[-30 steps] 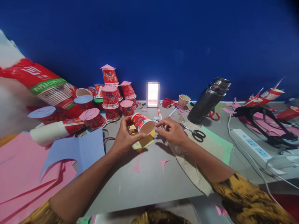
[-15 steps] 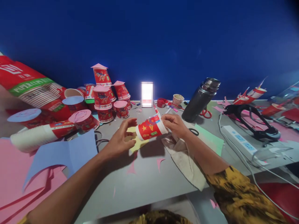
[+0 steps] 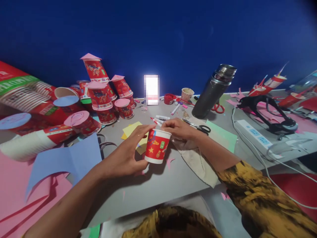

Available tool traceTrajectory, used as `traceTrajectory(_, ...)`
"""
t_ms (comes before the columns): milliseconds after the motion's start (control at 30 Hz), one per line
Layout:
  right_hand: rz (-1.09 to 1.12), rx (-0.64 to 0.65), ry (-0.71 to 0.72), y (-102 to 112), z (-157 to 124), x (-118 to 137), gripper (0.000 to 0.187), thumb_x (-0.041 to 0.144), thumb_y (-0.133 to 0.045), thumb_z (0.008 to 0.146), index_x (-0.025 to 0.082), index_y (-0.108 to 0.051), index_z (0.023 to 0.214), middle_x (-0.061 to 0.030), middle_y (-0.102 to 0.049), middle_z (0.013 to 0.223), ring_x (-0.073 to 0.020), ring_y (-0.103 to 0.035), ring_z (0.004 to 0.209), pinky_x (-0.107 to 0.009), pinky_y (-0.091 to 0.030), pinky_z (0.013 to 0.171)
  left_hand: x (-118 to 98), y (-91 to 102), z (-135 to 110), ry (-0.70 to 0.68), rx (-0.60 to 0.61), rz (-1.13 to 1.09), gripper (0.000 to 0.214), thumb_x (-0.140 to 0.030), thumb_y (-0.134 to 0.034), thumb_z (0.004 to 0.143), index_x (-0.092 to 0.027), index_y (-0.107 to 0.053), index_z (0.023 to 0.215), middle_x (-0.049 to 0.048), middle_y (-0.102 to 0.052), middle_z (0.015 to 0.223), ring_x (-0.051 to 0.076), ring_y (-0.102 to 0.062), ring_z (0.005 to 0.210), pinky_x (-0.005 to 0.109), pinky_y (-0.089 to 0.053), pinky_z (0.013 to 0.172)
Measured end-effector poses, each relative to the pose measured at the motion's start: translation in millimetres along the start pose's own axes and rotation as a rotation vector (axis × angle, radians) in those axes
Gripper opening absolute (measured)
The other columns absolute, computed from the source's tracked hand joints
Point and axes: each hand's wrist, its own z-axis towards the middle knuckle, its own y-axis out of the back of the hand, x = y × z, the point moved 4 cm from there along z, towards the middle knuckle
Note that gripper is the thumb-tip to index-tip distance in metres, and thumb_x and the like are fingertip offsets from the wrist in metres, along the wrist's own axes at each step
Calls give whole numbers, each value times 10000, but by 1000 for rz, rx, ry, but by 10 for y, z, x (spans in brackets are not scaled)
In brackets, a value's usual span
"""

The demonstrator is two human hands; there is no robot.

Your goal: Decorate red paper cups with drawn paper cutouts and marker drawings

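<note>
A red paper cup (image 3: 157,147) with a white rim and gold star stands nearly upright between my hands, just above or on the grey table. Around its left side, my left hand (image 3: 131,150) has its thumb by the base and its fingers by the rim. My right hand (image 3: 177,128) is closed at the far right of the rim, fingertips on the cup. Just beyond the rim a slim red-and-white marker (image 3: 156,121) points up and left; I cannot tell whether the right fingers also hold it. Yellow paper (image 3: 131,129) lies behind my left hand.
Stacked red cups with pink paper tops (image 3: 100,96) stand at left, near blue paper (image 3: 71,158). Black scissors (image 3: 204,129), a beige cloth (image 3: 195,162) and green paper (image 3: 221,135) lie right. A dark flask (image 3: 210,94) and a power strip (image 3: 254,135) are further right.
The cup has turned from lying tilted to nearly upright and come lower. My left hand, apart from it before, has closed around its left side. The view has tipped downward slightly.
</note>
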Motion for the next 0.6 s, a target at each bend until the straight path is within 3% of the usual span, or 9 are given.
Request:
traceTrajectory(67,71,-103,40,95,-9,-3,274,435,-765,837,186,-752,953,-21,-699,877,-147,-589,746,-257,-466,636,81,41,12,11,-64,34,953,-88,-667,692,-331,-412,1578,85,-506,1559,366,-521,1429,573,-500,1172)
traceTrajectory(133,189,-151,116,170,-35,34,427,404,-850,770,212,-749,1138,-47,-709,1013,-165,-628,845,-280,-531,708,181,68,29,16,-114,78,916,-105,-673,717,-332,-398,1561,105,-482,1545,363,-505,1430,586,-507,1156)
traceTrajectory(233,239,-190,225,186,-101,141,567,316,-910,711,228,-719,1237,-31,-693,1008,-156,-644,865,-297,-571,782,332,79,51,14,-173,125,831,-171,-718,765,-335,-415,1522,120,-477,1495,365,-486,1438,611,-463,1189)
traceTrajectory(467,-54,-431,466,-40,-335,388,207,322,-698,995,238,-753,1176,-13,-737,825,-157,-703,759,-309,-596,746,495,26,53,9,-225,151,851,-219,-752,777,-325,-394,1541,141,-423,1493,376,-461,1457,610,-433,1208)
traceTrajectory(600,-203,-431,608,-182,-439,499,231,384,-626,1054,237,-769,1161,-53,-793,897,-183,-735,754,-335,-604,728,510,-23,50,-14,-206,183,863,-189,-722,780,-286,-360,1558,157,-405,1482,365,-424,1472,599,-410,1226)
